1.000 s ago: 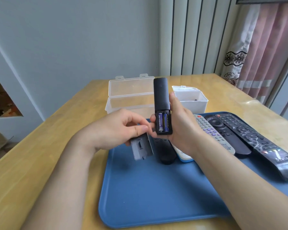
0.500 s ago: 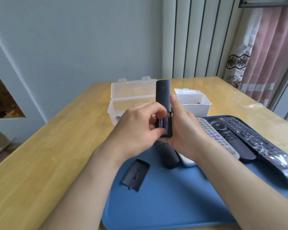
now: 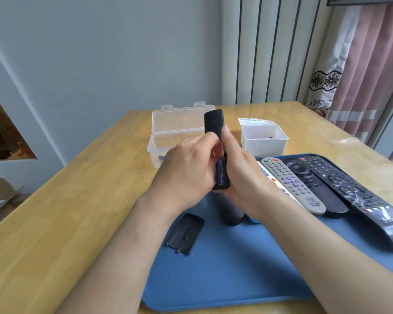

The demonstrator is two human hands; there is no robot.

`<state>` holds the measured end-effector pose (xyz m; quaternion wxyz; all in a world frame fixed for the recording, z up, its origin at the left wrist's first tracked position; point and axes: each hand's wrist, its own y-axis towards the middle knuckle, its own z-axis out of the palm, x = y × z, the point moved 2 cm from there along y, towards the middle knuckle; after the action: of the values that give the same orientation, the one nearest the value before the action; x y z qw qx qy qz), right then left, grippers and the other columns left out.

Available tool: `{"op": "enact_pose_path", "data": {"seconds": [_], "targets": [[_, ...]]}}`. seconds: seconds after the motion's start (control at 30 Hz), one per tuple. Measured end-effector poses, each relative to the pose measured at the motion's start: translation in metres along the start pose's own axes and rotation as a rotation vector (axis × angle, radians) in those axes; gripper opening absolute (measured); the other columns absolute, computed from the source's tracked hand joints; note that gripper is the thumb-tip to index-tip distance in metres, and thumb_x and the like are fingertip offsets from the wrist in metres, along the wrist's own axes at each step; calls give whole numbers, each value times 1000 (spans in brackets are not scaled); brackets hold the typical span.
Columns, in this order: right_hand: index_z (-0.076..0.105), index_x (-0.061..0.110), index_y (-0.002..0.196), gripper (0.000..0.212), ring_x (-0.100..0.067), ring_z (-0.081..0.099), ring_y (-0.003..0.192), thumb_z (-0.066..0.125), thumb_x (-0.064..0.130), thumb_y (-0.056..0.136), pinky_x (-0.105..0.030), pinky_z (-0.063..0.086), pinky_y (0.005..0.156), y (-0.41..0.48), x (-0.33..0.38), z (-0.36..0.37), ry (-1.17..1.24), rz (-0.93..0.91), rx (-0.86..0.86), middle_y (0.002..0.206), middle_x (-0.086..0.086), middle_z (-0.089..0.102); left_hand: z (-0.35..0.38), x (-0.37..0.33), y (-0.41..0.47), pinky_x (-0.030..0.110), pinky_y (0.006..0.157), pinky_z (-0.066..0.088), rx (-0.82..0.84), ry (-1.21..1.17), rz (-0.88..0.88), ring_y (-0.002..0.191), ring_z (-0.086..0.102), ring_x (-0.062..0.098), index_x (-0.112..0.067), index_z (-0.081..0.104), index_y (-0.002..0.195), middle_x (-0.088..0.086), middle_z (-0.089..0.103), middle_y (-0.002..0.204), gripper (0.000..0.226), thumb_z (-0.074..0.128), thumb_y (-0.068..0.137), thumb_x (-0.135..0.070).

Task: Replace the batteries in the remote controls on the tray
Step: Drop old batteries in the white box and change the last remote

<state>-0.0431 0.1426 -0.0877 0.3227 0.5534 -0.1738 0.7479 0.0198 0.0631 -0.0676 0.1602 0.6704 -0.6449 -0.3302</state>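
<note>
Right hand (image 3: 243, 175) grips the slim black plastic remote (image 3: 213, 121) upright at frame centre, compartment open. Left hand (image 3: 186, 171) curls fingers over the purple batteries (image 3: 218, 172); whether it pinches one, I cannot tell. Likely step: removing old cells; next, lever one out.

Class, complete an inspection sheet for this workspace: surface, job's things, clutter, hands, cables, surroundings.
Surface: wooden table carrying a blue plastic tray.
Job's things: slim black remote held upright, compartment open, purple battery showing; black battery cover, grey button remote and film-wrapped black remote lying on the tray.
Clutter: clear plastic box, lid open; white plastic box.
Hands: right hand grips the slim remote; left hand fingers curl at its compartment, grip hidden.
Cables: nothing seen.
Surroundings: grey wall, pink curtain.
</note>
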Motion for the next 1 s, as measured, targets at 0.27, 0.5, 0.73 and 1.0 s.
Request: {"op": "enact_pose_path", "data": {"seconds": [0.27, 0.5, 0.73, 1.0], "targets": [[60, 19, 56, 61, -22, 58, 62, 37, 54, 100, -29, 48, 58, 1, 1, 1, 3, 12, -71, 59, -3, 57, 1, 4, -4, 16, 57, 36, 13, -261, -131, 58, 46, 7, -18, 58, 92, -1, 52, 66, 19, 66, 79, -7], [58, 7, 94, 50, -27, 59, 74, 39, 53, 99, -29, 53, 57, 2, 4, -4, 199, 80, -78, 85, -16, 56, 2, 0, -4, 9, 57, 39, -110, -284, -148, 60, 49, 3, -17, 61, 93, -5, 60, 76, 27, 75, 72, -7], [61, 11, 84, 49, -25, 55, 82, 40, 52, 99, -27, 52, 55, 3, 4, -7, 193, 94, -67, 86, -14, 55, 1, -5, -4, 15, 65, 47, -137, -286, -174, 76, 58, 5, -21, 64, 90, -11, 65, 78, 26, 78, 71, -10], [56, 4, 102, 19, -19, 45, 55, 48, 21, 100, -26, 38, 46, 4, 14, -14, 64, 114, 4, 79, -11, 47, -14, 9, 1, 19, 72, 51, -266, -682, -255, 77, 63, 10, -19, 65, 112, -11, 57, 82, 35, 44, 95, 3]]}}
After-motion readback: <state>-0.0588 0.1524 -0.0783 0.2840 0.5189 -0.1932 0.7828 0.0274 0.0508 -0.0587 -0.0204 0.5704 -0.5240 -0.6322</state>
